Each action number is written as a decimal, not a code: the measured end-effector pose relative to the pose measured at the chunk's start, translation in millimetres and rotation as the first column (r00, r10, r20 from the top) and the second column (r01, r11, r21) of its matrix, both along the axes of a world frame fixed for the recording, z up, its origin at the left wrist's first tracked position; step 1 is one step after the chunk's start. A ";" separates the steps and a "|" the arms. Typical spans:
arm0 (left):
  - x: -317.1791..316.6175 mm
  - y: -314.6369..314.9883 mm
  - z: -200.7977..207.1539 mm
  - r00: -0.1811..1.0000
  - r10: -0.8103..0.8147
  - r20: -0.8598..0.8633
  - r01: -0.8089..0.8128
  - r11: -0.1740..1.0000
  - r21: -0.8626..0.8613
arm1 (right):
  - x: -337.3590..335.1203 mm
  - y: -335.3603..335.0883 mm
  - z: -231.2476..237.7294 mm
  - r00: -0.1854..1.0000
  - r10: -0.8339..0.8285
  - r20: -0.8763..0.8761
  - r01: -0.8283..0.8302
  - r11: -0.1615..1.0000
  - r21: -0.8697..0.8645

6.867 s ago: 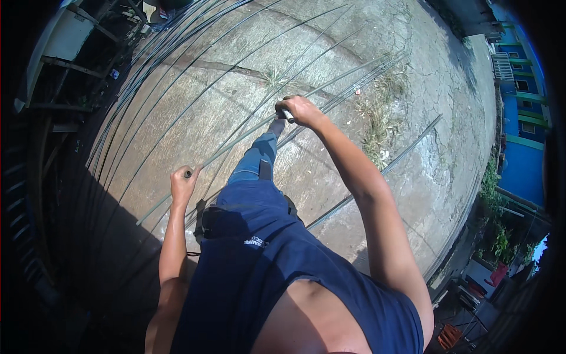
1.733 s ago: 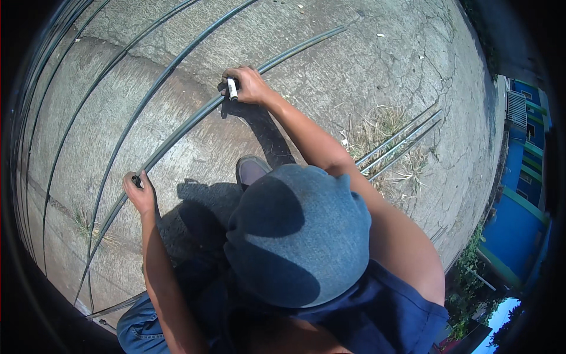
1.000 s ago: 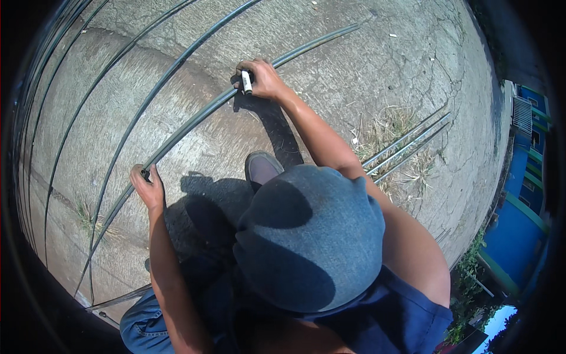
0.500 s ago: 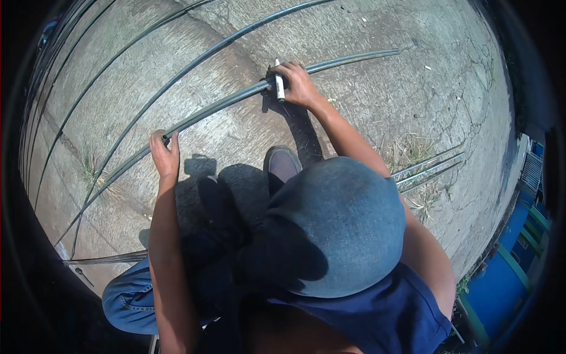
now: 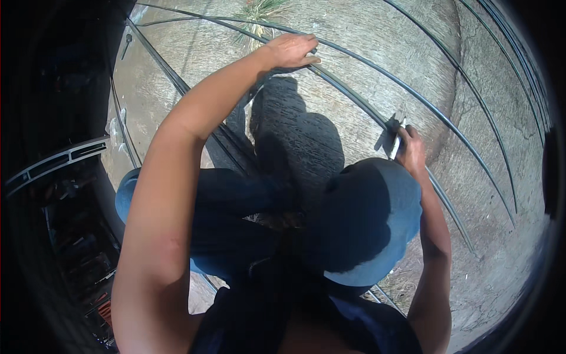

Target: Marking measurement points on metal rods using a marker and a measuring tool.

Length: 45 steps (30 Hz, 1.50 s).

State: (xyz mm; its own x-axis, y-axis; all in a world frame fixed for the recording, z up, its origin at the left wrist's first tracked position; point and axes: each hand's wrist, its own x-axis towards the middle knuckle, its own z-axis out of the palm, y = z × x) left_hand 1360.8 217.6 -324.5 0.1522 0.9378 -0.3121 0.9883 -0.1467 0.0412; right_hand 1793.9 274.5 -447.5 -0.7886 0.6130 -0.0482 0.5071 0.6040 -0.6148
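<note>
Two slim metal rods (image 5: pixel 354 98), lying side by side, run across the concrete from far left to near right. My left hand (image 5: pixel 290 51) is closed over them near a grass tuft, its thumb and fingertips at their edge. A small dark piece, too small to name, shows by those fingers. In my right hand (image 5: pixel 413 148), further along the same rods, is a white marker (image 5: pixel 395 147). It stands crosswise to the rods, with its dark shadow just beside it. The fingers of that hand are curled, and whether they also grip the rods is hidden.
Another long rod (image 5: pixel 433 109) curves past beyond the pair, with several more (image 5: pixel 527 76) at the far right. A dry grass tuft (image 5: pixel 259 16) grows from the concrete (image 5: pixel 483 194). At left are dark bars (image 5: pixel 162 62) and a pale metal frame (image 5: pixel 56 159).
The view has swung to the left, so rods and ground appear turned. Both hands stay at the rods, and the marker is still in my right hand.
</note>
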 end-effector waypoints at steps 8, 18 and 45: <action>-123.4 16.0 196.5 0.959 0.063 -0.276 -0.082 0.995 -0.058 | -14.9 26.4 27.7 0.994 -0.067 -0.082 0.055 0.988 -0.144; -222.0 -74.2 99.9 0.981 0.193 -0.030 -0.193 0.981 -0.002 | -252.5 166.5 131.7 0.938 0.337 -0.079 -0.316 0.927 0.203; -255.7 -93.3 -164.9 0.701 0.058 0.711 -0.514 0.732 0.447 | -501.7 -66.6 -8.4 0.905 -0.278 -0.323 0.252 0.960 -0.122</action>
